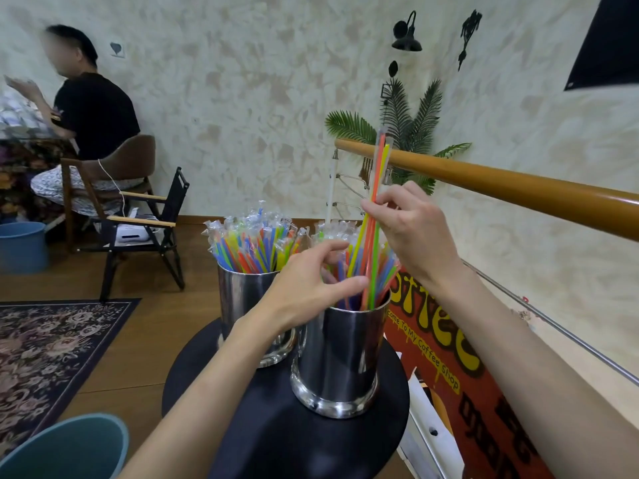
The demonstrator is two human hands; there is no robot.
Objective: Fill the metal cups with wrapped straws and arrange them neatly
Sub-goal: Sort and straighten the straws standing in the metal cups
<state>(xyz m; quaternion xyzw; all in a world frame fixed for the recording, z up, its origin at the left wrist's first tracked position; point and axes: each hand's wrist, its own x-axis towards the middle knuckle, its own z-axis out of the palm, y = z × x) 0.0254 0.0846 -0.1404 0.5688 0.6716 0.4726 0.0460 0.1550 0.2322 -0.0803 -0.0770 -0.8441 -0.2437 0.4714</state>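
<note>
Two shiny metal cups stand on a round black table (pixel 276 440). The far cup (pixel 238 299) is packed with colourful wrapped straws (pixel 252 247). The near cup (pixel 340 354) holds a looser bunch of straws (pixel 383 271). My right hand (pixel 411 233) pinches a few tall straws (pixel 375 188), orange, green and yellow, whose lower ends sit inside the near cup. My left hand (pixel 307 288) reaches over the near cup's rim, its curled fingers among the straws, thumb stretched across the opening.
A wooden handrail (pixel 518 188) crosses behind the cups at the right. A red coffee-shop sign (pixel 449 375) leans beside the table. A teal bucket (pixel 69 447) stands at the lower left, a patterned rug (pixel 45 354) beyond it. A seated person (pixel 93 112) and a folding chair (pixel 145 229) are at the far left.
</note>
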